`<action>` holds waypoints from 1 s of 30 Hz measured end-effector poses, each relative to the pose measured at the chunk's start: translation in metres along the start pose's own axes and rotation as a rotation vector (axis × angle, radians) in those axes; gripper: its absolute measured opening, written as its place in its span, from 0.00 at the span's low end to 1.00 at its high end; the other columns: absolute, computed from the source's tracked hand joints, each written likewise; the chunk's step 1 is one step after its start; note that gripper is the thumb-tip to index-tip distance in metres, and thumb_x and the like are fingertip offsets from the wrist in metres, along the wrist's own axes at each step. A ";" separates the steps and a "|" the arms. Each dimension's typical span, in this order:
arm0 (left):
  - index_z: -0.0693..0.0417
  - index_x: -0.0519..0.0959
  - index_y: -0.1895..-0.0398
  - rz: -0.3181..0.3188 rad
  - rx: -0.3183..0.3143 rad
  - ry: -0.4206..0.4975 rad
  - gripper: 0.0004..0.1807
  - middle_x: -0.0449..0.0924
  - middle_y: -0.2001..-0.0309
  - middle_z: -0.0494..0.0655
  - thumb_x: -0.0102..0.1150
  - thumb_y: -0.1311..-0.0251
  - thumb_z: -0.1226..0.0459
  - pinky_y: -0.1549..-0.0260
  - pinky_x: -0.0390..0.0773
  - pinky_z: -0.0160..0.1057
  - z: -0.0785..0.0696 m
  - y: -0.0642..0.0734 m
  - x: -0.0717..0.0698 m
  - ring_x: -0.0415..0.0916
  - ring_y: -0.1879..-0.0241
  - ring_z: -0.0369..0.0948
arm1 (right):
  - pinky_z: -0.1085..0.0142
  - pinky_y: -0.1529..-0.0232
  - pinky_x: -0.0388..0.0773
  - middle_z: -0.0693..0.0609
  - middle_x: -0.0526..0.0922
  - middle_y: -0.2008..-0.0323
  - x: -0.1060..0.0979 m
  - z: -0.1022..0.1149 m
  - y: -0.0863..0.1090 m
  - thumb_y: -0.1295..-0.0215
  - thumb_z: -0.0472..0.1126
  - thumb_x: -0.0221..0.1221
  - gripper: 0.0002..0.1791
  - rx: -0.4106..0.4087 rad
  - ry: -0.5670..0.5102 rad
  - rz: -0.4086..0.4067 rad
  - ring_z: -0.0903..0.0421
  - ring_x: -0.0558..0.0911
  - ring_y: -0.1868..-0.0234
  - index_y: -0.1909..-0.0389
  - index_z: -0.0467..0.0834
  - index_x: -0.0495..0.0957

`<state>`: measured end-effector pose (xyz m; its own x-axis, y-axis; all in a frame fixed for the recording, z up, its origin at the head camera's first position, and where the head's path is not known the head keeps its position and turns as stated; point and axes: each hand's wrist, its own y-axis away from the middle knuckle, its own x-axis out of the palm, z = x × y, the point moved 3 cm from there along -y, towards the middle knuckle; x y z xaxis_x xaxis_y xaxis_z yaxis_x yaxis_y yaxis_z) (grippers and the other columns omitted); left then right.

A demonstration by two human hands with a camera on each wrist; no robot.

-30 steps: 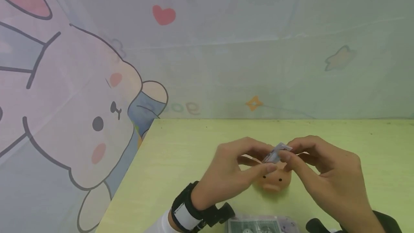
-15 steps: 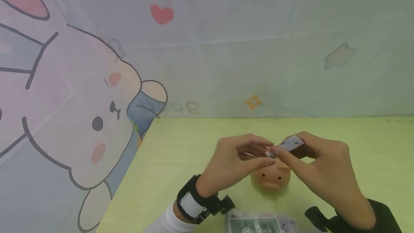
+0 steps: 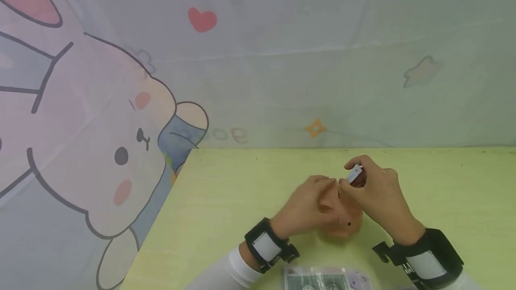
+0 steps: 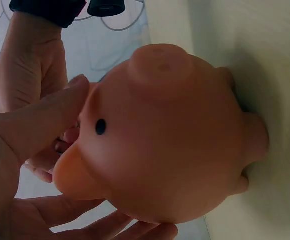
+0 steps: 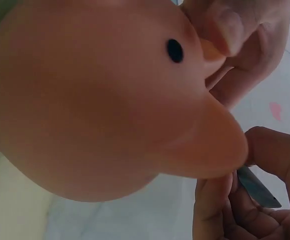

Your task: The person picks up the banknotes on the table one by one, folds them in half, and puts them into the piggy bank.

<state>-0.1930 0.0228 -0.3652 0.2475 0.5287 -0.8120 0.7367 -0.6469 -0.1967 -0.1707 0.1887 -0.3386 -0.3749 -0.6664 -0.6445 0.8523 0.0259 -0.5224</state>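
An orange piggy bank (image 3: 342,229) stands on the table, its snout toward me. My left hand (image 3: 304,205) grips its side; in the left wrist view the thumb lies near one ear and the fingers (image 4: 90,227) spread round the body. Above the bank's top, my right hand (image 3: 380,194) pinches a small folded banknote (image 3: 355,173) between thumb and fingers. The right wrist view shows the folded note (image 5: 258,189) sticking out behind the pig's ear (image 5: 209,145). The slot is mostly hidden by the hands.
At the table's near edge lies a clear packet of banknotes (image 3: 316,280), green and purple. A cloth with a cartoon rabbit (image 3: 121,155) hangs at the left and behind the pale yellow table (image 3: 225,191).
The left hand has let go of the folded banknote and come down onto the piggy bank. The right hand has moved with the note to the bank's top and turned it steeper.
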 end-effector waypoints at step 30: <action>0.53 0.69 0.31 0.008 -0.006 -0.074 0.42 0.72 0.38 0.46 0.72 0.49 0.48 0.42 0.71 0.31 0.003 -0.004 0.004 0.69 0.38 0.39 | 0.67 0.69 0.78 0.55 0.86 0.64 -0.003 0.003 -0.005 0.30 0.36 0.57 0.08 -0.146 -0.004 0.309 0.58 0.83 0.67 0.60 0.44 0.85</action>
<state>-0.1973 0.0261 -0.3689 0.2064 0.4808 -0.8522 0.7387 -0.6477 -0.1866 -0.1729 0.1889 -0.3322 -0.1055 -0.6137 -0.7825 0.8638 0.3332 -0.3778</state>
